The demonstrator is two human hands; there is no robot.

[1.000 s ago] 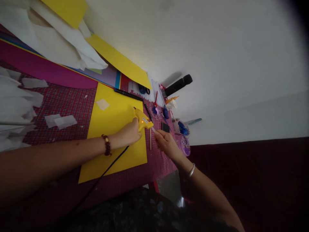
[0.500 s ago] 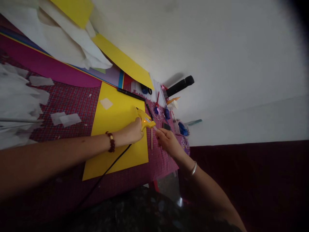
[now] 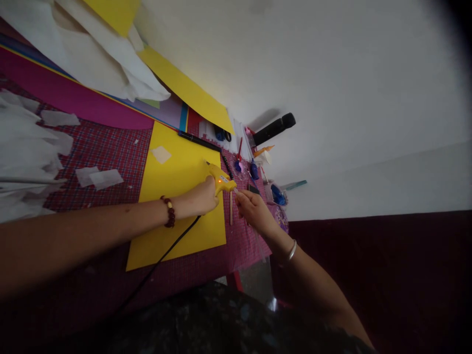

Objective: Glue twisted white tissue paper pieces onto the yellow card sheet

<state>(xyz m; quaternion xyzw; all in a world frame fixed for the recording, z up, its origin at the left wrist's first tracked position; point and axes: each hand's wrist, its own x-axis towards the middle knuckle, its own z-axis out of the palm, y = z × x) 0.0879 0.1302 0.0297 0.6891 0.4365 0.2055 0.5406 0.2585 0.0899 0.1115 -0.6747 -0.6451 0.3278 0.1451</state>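
Note:
My left hand (image 3: 205, 197) is wrapped round the handle of a yellow hot glue gun (image 3: 221, 180), whose small orange light glows. The gun's dark nozzle points up and left over a yellow sheet (image 3: 173, 182). A black cord (image 3: 180, 237) trails from below this hand toward the lower left. Fingers pinched together, my right hand (image 3: 253, 206) grips a pale glue stick (image 3: 236, 190) at the gun's rear end. Most of the stick is hidden by the fingers. On the yellow sheet lies a small cream-coloured square piece (image 3: 161, 154).
A black marker (image 3: 199, 141) lies along the sheet's far edge. Pale cut pieces (image 3: 106, 179) and a white frilly pile (image 3: 25, 152) are at left. A wooden stick (image 3: 231, 208), blue bottle (image 3: 254, 170) and black cylinder (image 3: 275, 129) stand or lie near the wall.
My right hand has come slightly closer to the glue gun's rear, so less of the glue stick shows. The whole view has shifted a little; my left hand keeps its hold.

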